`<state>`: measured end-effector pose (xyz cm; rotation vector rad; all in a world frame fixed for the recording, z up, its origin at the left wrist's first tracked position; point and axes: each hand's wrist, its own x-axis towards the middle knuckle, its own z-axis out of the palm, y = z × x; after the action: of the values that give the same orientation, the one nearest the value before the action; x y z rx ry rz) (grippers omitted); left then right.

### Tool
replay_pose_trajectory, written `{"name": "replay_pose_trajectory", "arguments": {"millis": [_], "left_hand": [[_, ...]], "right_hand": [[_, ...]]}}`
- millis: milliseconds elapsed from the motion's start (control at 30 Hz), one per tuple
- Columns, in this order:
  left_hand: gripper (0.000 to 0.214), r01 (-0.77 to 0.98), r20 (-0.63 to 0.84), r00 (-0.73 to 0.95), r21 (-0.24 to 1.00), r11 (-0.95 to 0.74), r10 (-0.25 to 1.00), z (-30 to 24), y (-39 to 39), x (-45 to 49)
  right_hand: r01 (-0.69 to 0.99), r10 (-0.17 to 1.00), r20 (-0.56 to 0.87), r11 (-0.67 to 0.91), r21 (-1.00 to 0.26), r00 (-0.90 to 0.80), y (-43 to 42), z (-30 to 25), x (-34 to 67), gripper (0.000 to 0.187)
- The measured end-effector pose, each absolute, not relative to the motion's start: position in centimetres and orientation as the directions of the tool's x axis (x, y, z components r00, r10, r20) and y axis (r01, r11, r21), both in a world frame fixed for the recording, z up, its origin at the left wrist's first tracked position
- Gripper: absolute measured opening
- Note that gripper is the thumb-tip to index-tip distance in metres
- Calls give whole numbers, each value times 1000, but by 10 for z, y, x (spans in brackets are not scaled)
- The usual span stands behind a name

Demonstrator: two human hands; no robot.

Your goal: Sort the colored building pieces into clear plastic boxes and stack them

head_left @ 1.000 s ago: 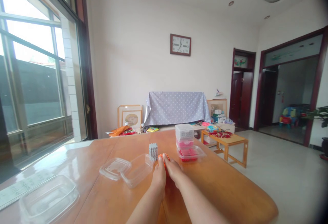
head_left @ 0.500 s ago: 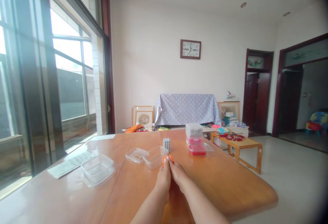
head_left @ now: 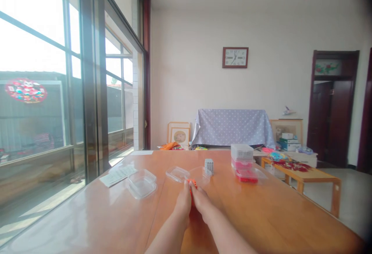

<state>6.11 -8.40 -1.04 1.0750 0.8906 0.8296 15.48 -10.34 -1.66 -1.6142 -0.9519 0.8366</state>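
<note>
My left hand [head_left: 183, 201] and my right hand [head_left: 200, 201] lie side by side on the wooden table [head_left: 261, 215], fingers pressed together round a small orange toothed piece [head_left: 192, 184]. Only the tip of that piece shows between the fingertips. Just beyond the hands stands an open clear plastic box [head_left: 201, 173] with its lid [head_left: 177, 174] beside it on the left. A small grey toothed block [head_left: 209, 166] stands upright behind the box.
A stack of lidded boxes with pink and red contents [head_left: 244, 163] sits at the right of the table. Another clear box [head_left: 142, 182] and a printed sheet [head_left: 118, 174] lie at the left near the window. A low wooden table [head_left: 305, 174] stands beyond.
The view has swung left, showing more of the window. Both hands stay together on the orange piece; the table objects now appear farther away.
</note>
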Motion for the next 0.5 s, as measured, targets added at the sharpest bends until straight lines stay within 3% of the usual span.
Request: {"name": "replay_pose_trajectory", "arguments": {"millis": [367,500], "left_hand": [[77,-195,-178,377,944,266,909,-15,-42,18],[81,-179,-190,337,949,261,922,-20,-33,14]], "right_hand": [[153,920,-39,-106,-982,389,-49,-13,115,57],[103,933,-57,-100,-990,354,-50,-11,118,64]]}}
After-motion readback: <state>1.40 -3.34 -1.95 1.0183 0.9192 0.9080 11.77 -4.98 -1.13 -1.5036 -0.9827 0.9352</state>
